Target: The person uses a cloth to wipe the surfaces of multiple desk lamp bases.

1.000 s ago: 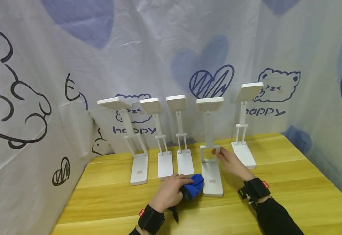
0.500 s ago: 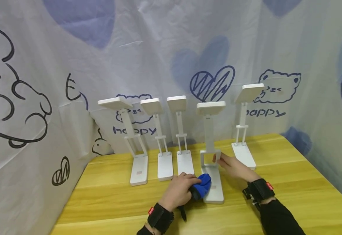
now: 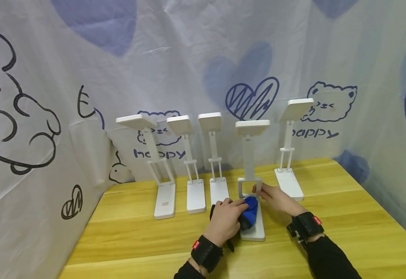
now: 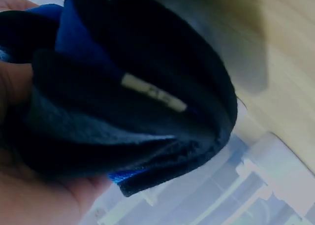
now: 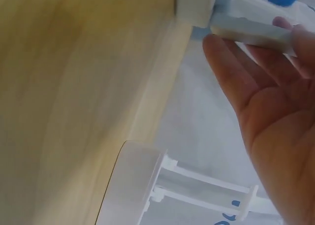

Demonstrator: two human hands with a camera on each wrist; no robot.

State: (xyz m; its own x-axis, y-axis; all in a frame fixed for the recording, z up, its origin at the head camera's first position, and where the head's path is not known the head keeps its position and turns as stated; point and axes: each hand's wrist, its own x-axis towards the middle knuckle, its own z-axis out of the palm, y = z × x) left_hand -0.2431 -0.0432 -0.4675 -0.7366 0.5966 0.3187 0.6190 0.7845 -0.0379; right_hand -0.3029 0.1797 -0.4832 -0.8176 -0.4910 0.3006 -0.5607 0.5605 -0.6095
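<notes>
My left hand (image 3: pixel 224 219) holds a bunched blue cloth (image 3: pixel 251 209) with black edging against the base of a white desk lamp (image 3: pixel 252 128). In the left wrist view, the cloth (image 4: pixel 167 48) fills much of the picture, its dark folds bearing a small pale label. From the right, my right hand (image 3: pixel 276 198) grips the lower support of that same lamp, thumb on one side and fingers on the other. The right wrist view brings the hand (image 5: pixel 280 112) close, with the white support bar (image 5: pixel 251 33) between thumb and fingers. The cloth and left hand hide the upper base.
Three more white lamps stand in a row to the left: an outer one (image 3: pixel 165 201), a middle one (image 3: pixel 196 197) and a nearer one (image 3: pixel 219 190). Another lamp (image 3: pixel 289 184) is behind my right hand. A printed curtain (image 3: pixel 189 77) closes off the wooden table's (image 3: pixel 129 240) back and sides.
My left hand and the cloth have moved right and farther up over the lamp's base. The lamp has shifted slightly toward me, with my right hand still on its support.
</notes>
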